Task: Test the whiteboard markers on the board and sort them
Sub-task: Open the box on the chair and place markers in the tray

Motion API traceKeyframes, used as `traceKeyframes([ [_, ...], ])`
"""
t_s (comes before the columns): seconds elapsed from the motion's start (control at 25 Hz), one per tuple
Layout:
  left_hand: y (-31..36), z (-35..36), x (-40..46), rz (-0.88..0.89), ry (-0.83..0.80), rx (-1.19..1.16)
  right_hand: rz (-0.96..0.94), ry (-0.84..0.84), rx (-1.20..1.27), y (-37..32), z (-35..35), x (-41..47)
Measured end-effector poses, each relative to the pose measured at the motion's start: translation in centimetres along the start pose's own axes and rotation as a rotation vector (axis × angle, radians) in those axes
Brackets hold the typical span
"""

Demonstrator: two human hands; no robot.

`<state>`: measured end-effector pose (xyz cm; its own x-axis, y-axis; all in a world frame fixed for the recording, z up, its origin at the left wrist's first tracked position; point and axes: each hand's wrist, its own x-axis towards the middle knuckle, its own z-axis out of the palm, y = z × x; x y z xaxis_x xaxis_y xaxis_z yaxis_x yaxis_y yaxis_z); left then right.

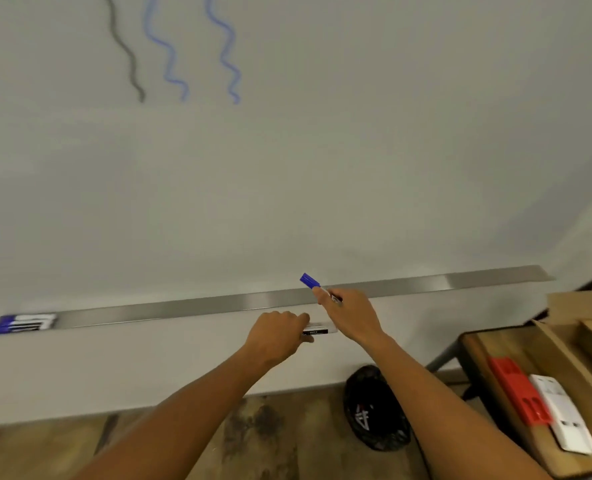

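Observation:
My right hand [348, 311] grips a capped blue marker [309, 280], its blue cap pointing up and left over the metal tray [183, 306] of the whiteboard [322, 150]. My left hand [280, 332] holds a bundle of white markers [319, 330] with black labels, just below the tray. A few blue-capped markers [22, 323] lie on the tray's far left end. One grey and two blue wavy test lines [183, 46] mark the board at the upper left.
A wooden table [488, 368] stands at the right with a cardboard box [578, 327], a red holder [519, 391] and a white holder [564, 414]. A black bag [374, 407] sits on the wooden floor below the board.

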<state>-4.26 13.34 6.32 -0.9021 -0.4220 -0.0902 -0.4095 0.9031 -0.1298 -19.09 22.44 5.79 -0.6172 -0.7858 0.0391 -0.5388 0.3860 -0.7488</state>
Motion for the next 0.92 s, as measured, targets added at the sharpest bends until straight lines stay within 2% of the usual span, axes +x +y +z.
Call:
traceKeyframes([
  [0.2,-11.1,0.8,-5.5,-0.127,-0.012,0.013,-0.078,-0.049,-0.041,-8.6,9.2,2.4],
  [0.48,-24.3,3.4,-11.6,-0.150,-0.046,-0.017,-0.184,-0.205,-0.084,-18.5,20.1,4.3],
  [0.92,-36.9,8.5,-15.2,-0.314,0.050,-0.059,-0.279,-0.402,-0.112,-25.3,32.7,8.8],
])
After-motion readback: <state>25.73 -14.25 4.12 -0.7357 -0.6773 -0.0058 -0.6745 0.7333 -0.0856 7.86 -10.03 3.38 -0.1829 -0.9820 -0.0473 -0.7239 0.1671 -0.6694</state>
